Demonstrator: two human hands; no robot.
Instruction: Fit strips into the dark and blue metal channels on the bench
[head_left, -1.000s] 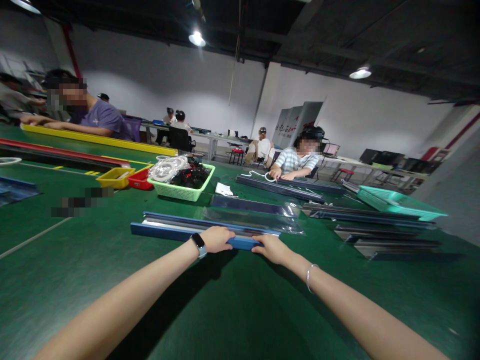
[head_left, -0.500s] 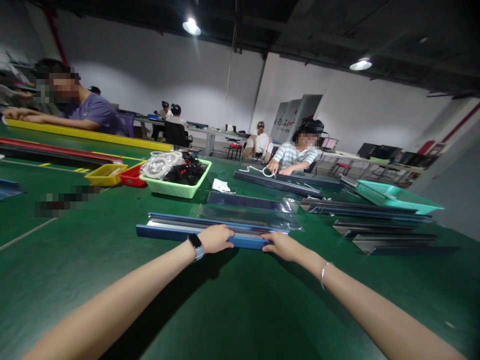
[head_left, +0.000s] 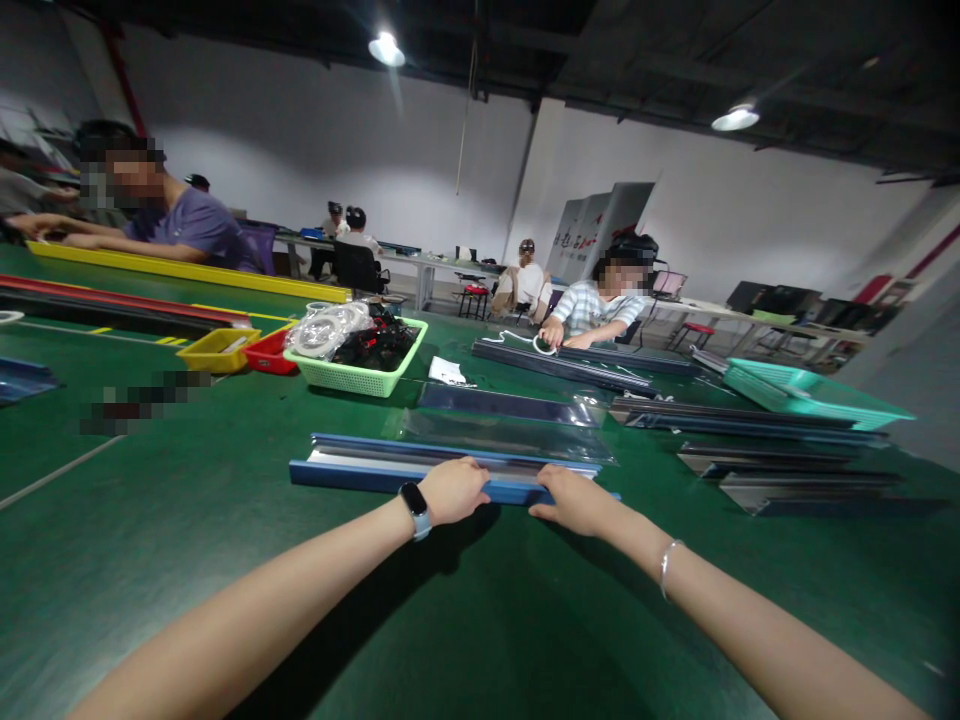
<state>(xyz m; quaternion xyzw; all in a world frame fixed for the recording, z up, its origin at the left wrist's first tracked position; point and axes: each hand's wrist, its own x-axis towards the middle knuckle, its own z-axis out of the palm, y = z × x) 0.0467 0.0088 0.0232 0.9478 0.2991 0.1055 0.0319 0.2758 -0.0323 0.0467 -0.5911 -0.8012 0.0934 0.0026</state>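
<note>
A long blue channel-shaped rail point(head_left: 352, 468) with a silver inside lies flat on the green table point(head_left: 187, 520) in front of me. My left hand point(head_left: 455, 490), with a watch on the wrist, grips the near edge of the rail at its middle. My right hand point(head_left: 574, 500), with a thin bracelet on the wrist, grips the same edge a little to the right. Clear plastic sleeves point(head_left: 510, 432) lie just behind the rail.
A green basket point(head_left: 360, 376) of black parts and coiled cable stands behind, with yellow point(head_left: 217, 350) and red point(head_left: 270, 355) bins to its left. More dark rails point(head_left: 787, 485) and a teal tray point(head_left: 810, 395) lie at right. Other people work at the far edge.
Both hands stay on the blue rail. The rail and hands have shifted slightly right and lower in view as my head moved.
</note>
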